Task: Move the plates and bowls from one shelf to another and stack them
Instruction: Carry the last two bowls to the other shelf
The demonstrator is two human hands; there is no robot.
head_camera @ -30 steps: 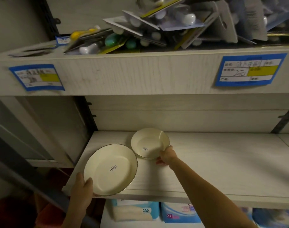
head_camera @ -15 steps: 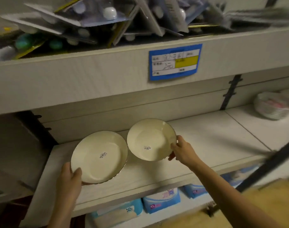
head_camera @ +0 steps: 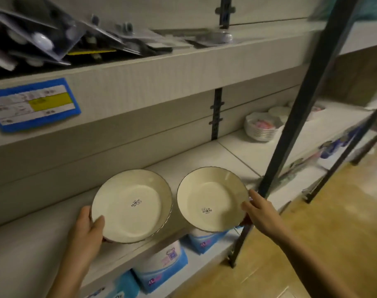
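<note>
My left hand [head_camera: 87, 230] grips the near-left rim of a cream plate [head_camera: 132, 206] with a dark scalloped edge and a barcode sticker, thumb on its inner face. My right hand [head_camera: 258, 208] holds the right rim of a second cream bowl-like plate [head_camera: 211, 198] with its own sticker. Both dishes are lifted and tilted toward me in front of the pale middle shelf [head_camera: 204, 153]. Farther right on the adjoining shelf stands a stack of white bowls [head_camera: 261, 127], with more white dishes [head_camera: 280, 111] behind it.
A dark metal upright [head_camera: 299, 108] slants across the right, just beyond my right hand. The upper shelf holds blister-packed goods [head_camera: 43, 41] and a blue price label [head_camera: 34, 104]. Blue packages [head_camera: 164, 263] sit on the shelf below. Wooden floor [head_camera: 312, 233] lies to the right.
Both plates have come off the shelf and moved rightward, now closer to me. The view has swung right, bringing the stack of white bowls and the dark upright nearer.
</note>
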